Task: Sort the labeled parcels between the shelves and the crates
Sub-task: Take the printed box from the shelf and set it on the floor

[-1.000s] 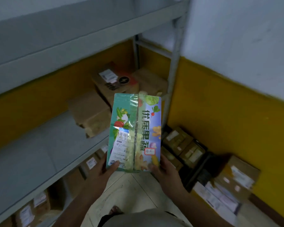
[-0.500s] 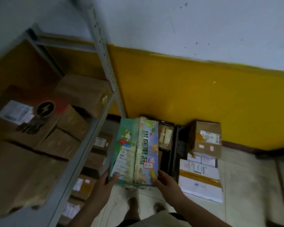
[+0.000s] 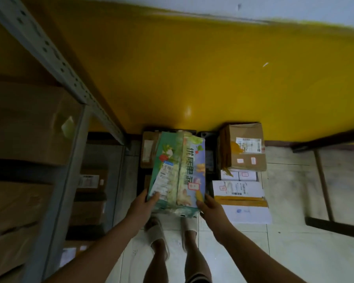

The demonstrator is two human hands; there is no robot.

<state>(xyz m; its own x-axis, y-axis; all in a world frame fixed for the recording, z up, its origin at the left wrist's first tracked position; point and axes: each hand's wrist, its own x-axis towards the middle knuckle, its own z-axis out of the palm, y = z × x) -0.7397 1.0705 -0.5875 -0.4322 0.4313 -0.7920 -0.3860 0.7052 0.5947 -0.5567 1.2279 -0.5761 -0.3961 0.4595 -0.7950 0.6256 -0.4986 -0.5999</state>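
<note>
**A:** What's closest to the camera?

**B:** Two bare legs and a pair of pale slippers [image 3: 158, 231] on the tiled floor [image 3: 294, 252]. Both forearms reach forward above them.

**A:** And the hands?

**B:** Both grip one printed parcel [image 3: 179, 170] by its near end. The left hand [image 3: 140, 205] clasps the near left corner, with its thumb on top at the edge of a white shipping label [image 3: 163, 180] and its fingers tucked out of sight below. The right hand [image 3: 210, 209] clasps the near right corner, with its thumb lying along the top face.

**A:** Where is the parcel?

**B:** It is held in the air, top face up, with its long side running away from the person. It is green and blue with fruit and vegetable pictures. Its near end is over the slippers, and its far end is in front of a dark crate [image 3: 141, 178] on the floor.

**A:** Anything in that crate?

**B:** A brown parcel [image 3: 147, 150] shows just left of the held one. The rest is hidden.

**A:** Further on?

**B:** To the right, white labeled parcels [image 3: 239, 188] are stacked with a brown carton [image 3: 243, 148] on top. On the left, grey metal shelving [image 3: 49, 52] holds brown boxes [image 3: 24, 123] on several levels. A yellow wall [image 3: 192, 78] stands behind everything.
</note>
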